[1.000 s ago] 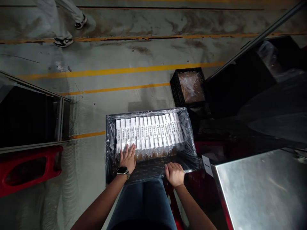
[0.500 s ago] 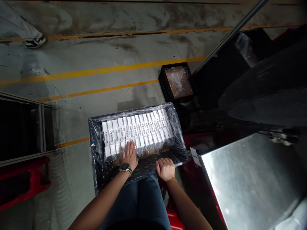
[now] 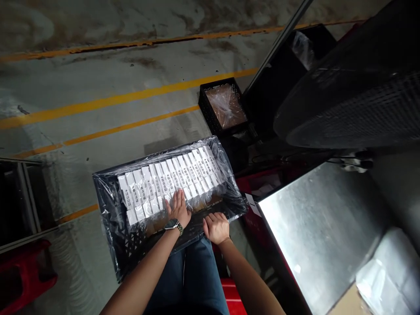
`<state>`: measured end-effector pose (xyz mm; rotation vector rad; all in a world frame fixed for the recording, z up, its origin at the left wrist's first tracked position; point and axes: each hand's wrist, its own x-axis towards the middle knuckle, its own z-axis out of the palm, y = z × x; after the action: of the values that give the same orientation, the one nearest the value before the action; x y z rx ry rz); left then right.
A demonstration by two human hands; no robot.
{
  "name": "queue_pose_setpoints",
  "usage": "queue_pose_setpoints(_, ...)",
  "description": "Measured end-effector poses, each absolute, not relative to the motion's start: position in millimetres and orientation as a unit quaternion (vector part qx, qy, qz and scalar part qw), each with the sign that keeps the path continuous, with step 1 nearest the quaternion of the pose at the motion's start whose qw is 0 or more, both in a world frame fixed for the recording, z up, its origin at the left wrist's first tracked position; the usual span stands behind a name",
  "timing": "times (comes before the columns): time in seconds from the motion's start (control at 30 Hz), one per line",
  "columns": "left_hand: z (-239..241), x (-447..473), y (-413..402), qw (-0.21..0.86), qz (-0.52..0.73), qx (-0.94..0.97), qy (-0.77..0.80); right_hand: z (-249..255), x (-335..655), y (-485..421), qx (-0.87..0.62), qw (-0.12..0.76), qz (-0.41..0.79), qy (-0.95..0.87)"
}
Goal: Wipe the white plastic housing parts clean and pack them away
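- Fingers (image 3: 177, 195) of my left hand (image 3: 179, 208) lie flat and spread, pressing on the row of white boxes (image 3: 154, 186) near its middle.
- My right hand (image 3: 215, 227) is curled shut over the near rim of the black crate (image 3: 127, 247), which sits across my lap.
- I judge the far side filled: boxes stand edge to edge in the film-lined crate, while its near strip looks bare.
- A metal tabletop (image 3: 321, 227) lies right; a smaller crate (image 3: 206, 103) stands beyond.

Left hand (image 3: 179, 209): 1 square-faced watch (image 3: 172, 225) at wrist, band possibly beaded; bare forearms; blue jeans (image 3: 193, 280).
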<state>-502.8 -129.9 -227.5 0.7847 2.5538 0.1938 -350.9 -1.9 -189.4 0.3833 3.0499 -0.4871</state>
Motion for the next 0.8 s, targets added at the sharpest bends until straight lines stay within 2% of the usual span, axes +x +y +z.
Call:
queue_pose_setpoints(0.27, -223.4, -511.0, -111.7, 0.249, 0.077, 0.395, 0.881, -189.8, -351.9, -3.2, 0.13, 0.007, -0.168, 0.977)
queue_pose_setpoints(0.47, -227.2, -516.8, -89.8, 0.244, 0.064, 0.339, 0.906, -189.5, -352.7, -3.6, 0.13, 0.003, -0.17, 0.977)
queue_pose_setpoints(0.67, -221.1, -511.7, -61.1, 0.273, 0.079, 0.428, 0.858, -190.7, -353.3, -4.2, 0.132, 0.0, -0.173, 0.976)
queue_pose_setpoints(0.8, -225.1, -517.8, -46.1, 0.283, 0.077, 0.411, 0.863, -191.2, -353.2, -4.6, 0.135, 0.001, -0.177, 0.975)
